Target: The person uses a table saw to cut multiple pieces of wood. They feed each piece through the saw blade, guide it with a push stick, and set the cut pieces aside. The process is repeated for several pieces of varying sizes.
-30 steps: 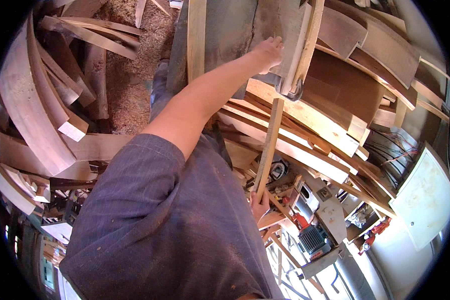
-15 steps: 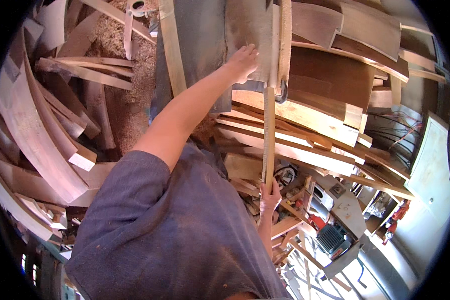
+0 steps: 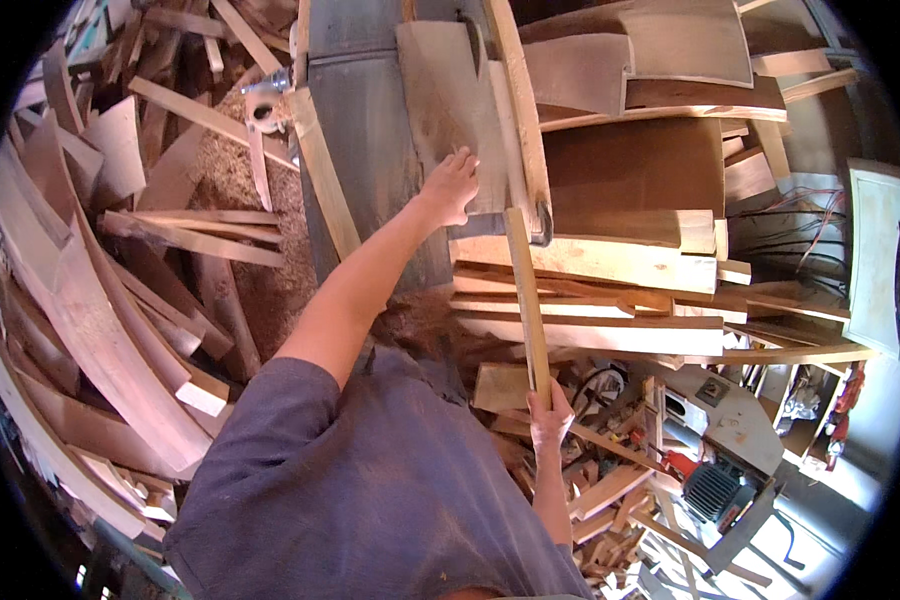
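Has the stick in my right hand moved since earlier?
Yes, the stick moved forward: its tip, earlier short of the bench, now reaches the edge.

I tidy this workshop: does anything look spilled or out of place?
Yes: what looks like sawdust lies scattered at upper left, and loose wood strips lie partly across it at uneven angles, which looks untidy.

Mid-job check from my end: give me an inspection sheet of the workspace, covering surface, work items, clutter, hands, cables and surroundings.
Surface: grey table, dusty-looking, a brown panel on it.
Work items: wooden strip, near end held, far end at the table's edge.
Clutter: curved wood pieces and sawdust at left; stacked planks at right.
Hands: left hand on or just over the brown panel; right hand closed around the wooden strip.
Cables: thin wires beside a pale cabinet door.
Surroundings: finned motor at lower right.
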The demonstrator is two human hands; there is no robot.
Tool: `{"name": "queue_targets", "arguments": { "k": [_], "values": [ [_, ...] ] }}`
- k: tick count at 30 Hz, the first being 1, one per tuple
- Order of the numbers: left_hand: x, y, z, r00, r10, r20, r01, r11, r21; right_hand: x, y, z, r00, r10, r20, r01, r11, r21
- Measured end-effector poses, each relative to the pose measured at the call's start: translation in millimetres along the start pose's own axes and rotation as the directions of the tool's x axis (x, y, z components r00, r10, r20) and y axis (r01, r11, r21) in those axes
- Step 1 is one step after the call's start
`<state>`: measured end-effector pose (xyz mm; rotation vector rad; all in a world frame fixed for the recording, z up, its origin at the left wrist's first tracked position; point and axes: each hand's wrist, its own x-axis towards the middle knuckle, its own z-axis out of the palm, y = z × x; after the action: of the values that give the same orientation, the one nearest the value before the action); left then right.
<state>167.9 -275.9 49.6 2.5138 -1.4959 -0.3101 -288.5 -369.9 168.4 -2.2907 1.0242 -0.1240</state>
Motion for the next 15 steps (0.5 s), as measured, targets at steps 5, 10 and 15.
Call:
{"name": "queue_targets", "arguments": {
  "k": [5, 10, 15],
  "values": [
    [3.6, -2.5, -0.9, 1.000, 0.014, -0.025, -0.014, 1.000, -0.006, 5.8, -14.2, 1.1, 0.999, 0.034, 0.004, -0.034, 0.999, 0.025],
    [6.4, -7.9, -0.3, 0.998, 0.010, -0.068, -0.012, 1.000, -0.026, 8.9, -8.7, 7.5, 0.998, 0.056, -0.024, -0.055, 0.997, 0.049],
    [11.0, -13.1, -3.9, 0.998, 0.002, -0.057, -0.003, 1.000, -0.020, 15.7, -22.9, 7.6, 0.999, 0.031, -0.023, -0.030, 0.997, 0.077]
  ]
}}
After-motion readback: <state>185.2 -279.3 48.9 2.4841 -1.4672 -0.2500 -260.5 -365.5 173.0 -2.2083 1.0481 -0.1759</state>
